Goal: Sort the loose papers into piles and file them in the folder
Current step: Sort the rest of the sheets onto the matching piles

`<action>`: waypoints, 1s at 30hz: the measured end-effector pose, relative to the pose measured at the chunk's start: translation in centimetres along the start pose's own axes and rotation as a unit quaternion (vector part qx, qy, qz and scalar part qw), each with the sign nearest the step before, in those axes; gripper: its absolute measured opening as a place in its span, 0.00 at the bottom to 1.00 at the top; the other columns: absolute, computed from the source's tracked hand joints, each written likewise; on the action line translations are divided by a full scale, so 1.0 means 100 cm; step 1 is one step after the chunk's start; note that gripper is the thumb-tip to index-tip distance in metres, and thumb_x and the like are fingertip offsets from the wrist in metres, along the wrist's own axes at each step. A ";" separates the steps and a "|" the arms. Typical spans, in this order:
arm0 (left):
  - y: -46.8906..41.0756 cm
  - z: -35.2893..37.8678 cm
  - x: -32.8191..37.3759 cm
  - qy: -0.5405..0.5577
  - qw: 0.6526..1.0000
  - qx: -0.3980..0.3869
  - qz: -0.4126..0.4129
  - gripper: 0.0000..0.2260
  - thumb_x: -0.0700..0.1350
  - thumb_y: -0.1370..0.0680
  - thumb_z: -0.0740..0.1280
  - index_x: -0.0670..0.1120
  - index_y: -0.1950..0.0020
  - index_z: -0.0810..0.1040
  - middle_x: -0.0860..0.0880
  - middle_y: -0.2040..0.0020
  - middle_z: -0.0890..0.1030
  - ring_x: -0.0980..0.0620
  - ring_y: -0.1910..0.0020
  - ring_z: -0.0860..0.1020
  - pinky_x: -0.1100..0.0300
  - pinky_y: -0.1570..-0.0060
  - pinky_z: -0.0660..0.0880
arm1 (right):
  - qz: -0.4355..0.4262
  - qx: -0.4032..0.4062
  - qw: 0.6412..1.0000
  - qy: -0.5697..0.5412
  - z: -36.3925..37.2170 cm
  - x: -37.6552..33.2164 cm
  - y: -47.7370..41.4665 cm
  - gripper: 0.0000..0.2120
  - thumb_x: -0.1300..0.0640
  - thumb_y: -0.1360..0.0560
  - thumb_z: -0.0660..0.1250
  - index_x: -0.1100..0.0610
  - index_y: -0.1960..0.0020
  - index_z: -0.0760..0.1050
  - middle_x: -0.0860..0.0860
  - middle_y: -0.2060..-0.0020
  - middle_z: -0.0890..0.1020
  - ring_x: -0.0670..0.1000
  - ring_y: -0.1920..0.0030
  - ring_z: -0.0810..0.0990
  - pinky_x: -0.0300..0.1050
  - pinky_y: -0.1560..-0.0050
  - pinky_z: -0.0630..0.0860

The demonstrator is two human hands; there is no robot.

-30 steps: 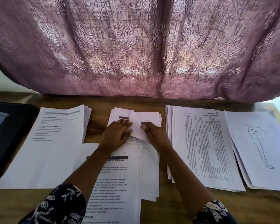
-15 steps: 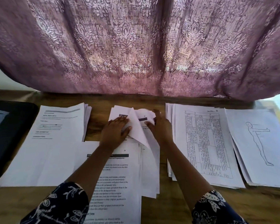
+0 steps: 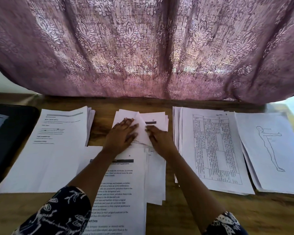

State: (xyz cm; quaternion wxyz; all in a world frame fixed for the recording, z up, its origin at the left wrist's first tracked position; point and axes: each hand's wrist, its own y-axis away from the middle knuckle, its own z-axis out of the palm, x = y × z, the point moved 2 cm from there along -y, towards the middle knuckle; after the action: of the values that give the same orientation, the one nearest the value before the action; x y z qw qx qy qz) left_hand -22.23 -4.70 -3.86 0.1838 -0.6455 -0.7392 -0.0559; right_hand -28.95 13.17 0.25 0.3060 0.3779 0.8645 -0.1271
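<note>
Sorting is judged well advanced; filing is not begun. Five piles are laid out on the table (image 3: 193, 214). A text pile (image 3: 58, 133) is found at 9 o'clock, a small pile (image 3: 159, 116) at 12 o'clock, a printed pile (image 3: 126, 184) headed by page 31 at 6 o'clock, a pile topped by a ruled chart (image 3: 215, 150) at 2 o'clock, and a pile topped by a figure drawing (image 3: 270, 150) at 3 o'clock. A dark flat case (image 3: 7, 133) at the far 9 o'clock edge is taken to be the folder; no paper is seen in it.

The small pile is being worked. The left hand (image 3: 121, 134) is laid flat on it, fingers spread wide and pressing. The right hand (image 3: 157, 136) is set just beside, its fingers lying on a bent sheet (image 3: 142, 131) raised between the two hands; whether that sheet is pinched cannot be told.

The sheets are thin, white and printed. Edges in most piles are fanned and not squared. Squaring and filing are judged outstanding.
</note>
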 end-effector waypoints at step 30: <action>-0.003 0.003 -0.005 0.015 1.000 0.012 -0.002 0.32 0.68 0.22 0.43 0.53 0.28 0.70 0.49 0.24 0.63 0.46 0.27 0.66 0.47 0.29 0.63 | -0.023 0.015 0.997 0.067 -0.012 0.013 -0.003 0.17 0.55 0.19 0.60 0.55 0.32 0.71 0.54 0.38 0.79 0.55 0.41 0.78 0.44 0.40 0.72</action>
State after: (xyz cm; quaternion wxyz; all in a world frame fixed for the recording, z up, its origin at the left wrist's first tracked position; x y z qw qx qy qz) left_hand -22.49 -5.12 -4.27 0.2023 -0.6408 -0.7383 -0.0574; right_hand -30.35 14.29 0.31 0.2388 0.3699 0.8896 -0.1215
